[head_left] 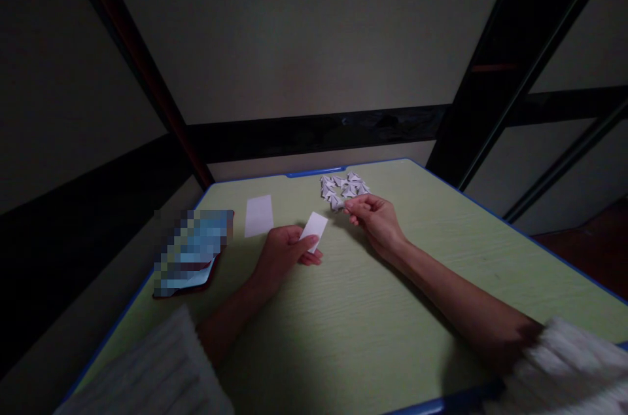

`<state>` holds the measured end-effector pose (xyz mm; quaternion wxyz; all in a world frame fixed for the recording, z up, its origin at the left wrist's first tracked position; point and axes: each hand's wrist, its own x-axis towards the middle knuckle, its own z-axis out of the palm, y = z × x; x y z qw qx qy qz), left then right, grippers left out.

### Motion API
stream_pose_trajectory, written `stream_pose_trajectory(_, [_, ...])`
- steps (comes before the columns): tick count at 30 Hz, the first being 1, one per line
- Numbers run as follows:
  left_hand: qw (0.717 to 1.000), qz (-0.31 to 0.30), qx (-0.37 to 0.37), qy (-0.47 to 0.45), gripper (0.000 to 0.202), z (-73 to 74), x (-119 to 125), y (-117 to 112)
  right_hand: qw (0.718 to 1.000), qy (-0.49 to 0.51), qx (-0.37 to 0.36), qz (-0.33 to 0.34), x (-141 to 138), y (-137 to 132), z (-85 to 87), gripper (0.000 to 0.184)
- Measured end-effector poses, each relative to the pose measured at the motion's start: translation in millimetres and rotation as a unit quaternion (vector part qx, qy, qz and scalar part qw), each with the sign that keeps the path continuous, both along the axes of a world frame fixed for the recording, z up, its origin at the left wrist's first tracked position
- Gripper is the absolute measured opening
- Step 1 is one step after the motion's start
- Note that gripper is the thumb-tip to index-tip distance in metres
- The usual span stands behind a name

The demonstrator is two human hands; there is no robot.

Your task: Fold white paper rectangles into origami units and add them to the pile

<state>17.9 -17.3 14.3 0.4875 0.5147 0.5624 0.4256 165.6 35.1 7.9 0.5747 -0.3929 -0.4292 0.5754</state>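
Note:
Between the thumb and fingers of my left hand is a white rectangular slip of paper, tilted above the table. My right hand is closed in a pinch, with its fingertips at a small folded paper figure on the near side of a cluster. Several similar white folded paper figures lie close together just beyond that hand, their points sticking out. A flat white sheet of paper rests on the table to the left of my left hand.
The pale green table has a blue edge and a blue strip at its far side. At its left edge lies a dark-rimmed flat object with a blurred bluish face. Wall panels rise close behind the table.

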Motion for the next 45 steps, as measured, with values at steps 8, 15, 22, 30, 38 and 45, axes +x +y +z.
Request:
stream_pose_trajectory(8, [0.999, 0.009, 0.034, 0.006, 0.014, -4.0, 8, -1, 0.985, -0.054, 0.044, 0.159, -19, -18, -6.9, 0.03])
stream_pose_trajectory(15, [0.999, -0.027, 0.026, -0.032, 0.015, -1.8, 8, -3, 0.985, -0.055, 0.077, 0.142, -16, -18, -3.4, 0.033])
stream_pose_trajectory(22, [0.999, -0.018, 0.042, -0.023, 0.018, -3.9, 5, -2, 0.973, -0.085, 0.099, 0.191, -17, -19, -6.0, 0.029])
stream_pose_trajectory(30, [0.993, -0.081, 0.077, -0.023, 0.027, -6.1, 3, -3, 0.959, -0.16, 0.17, 0.158, -14, -20, -4.3, 0.031])
stream_pose_trajectory(38, [0.993, 0.007, 0.117, 0.004, 0.033, -3.3, 3, -7, 0.94, -0.183, 0.16, 0.239, -21, -29, -1.7, 0.028])
stream_pose_trajectory(45, [0.992, 0.012, 0.086, -0.087, 0.03, -5.9, 4, -2, 0.94, -0.236, 0.158, 0.188, -19, -32, -0.2, 0.038])
